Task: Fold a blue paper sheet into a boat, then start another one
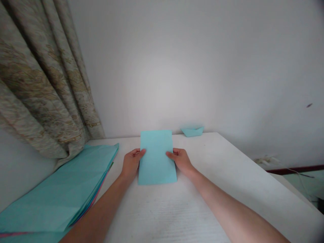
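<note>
A light-blue rectangular sheet of paper point(157, 160) is held up in front of me, its long side running away from me. My left hand point(132, 162) pinches its left edge, thumb on the near face and fingers behind. On the opposite edge my right hand point(182, 160) grips the paper the same way. Most of the fingers are hidden behind the sheet. A folded paper boat point(192, 131) of the same blue rests at the back of the table, beyond my right hand and against the wall.
A stack of large coloured paper sheets point(60, 192), blue on top with pink and darker edges below, lies at the left. The white table point(202, 202) meets a pale wall point(162, 67). A patterned curtain point(43, 77) hangs at the left; the table's right edge slants toward me.
</note>
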A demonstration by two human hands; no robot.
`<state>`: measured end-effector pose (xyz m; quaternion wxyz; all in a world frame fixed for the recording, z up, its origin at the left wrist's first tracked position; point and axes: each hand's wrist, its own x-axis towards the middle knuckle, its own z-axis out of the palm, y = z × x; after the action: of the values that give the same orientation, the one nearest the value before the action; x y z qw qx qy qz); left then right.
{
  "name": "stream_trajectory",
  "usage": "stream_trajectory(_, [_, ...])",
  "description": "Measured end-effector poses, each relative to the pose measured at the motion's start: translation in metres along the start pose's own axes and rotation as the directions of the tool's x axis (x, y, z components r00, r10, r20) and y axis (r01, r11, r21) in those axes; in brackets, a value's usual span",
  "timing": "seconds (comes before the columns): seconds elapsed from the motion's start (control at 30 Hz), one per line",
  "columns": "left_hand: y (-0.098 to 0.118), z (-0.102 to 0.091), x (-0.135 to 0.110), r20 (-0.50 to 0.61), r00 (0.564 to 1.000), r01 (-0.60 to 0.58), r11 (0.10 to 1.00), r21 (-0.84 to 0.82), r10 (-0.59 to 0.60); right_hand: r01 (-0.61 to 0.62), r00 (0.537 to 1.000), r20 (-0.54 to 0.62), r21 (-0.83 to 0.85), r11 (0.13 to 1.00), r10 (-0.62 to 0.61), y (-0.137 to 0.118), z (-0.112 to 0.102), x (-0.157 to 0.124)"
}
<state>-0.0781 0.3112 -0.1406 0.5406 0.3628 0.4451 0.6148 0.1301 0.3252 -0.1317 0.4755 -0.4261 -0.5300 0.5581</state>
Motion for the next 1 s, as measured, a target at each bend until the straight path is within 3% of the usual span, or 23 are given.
stream_trajectory(0.13, [-0.002,0.001,-0.002,0.088,0.993,0.078,0.995,0.062,-0.083,-0.018,0.993,-0.111,0.097,0.995,0.029,-0.002,-0.002,0.0])
stream_trajectory(0.37, [0.003,0.001,-0.003,0.113,0.984,0.14,0.99,-0.009,-0.138,-0.038,0.994,-0.099,0.142,0.989,0.052,-0.006,-0.003,-0.001])
stream_trajectory(1.0, [0.023,0.004,-0.01,0.193,0.967,0.19,0.976,-0.103,-0.168,-0.134,0.991,0.068,0.298,0.945,0.119,-0.016,-0.001,-0.007])
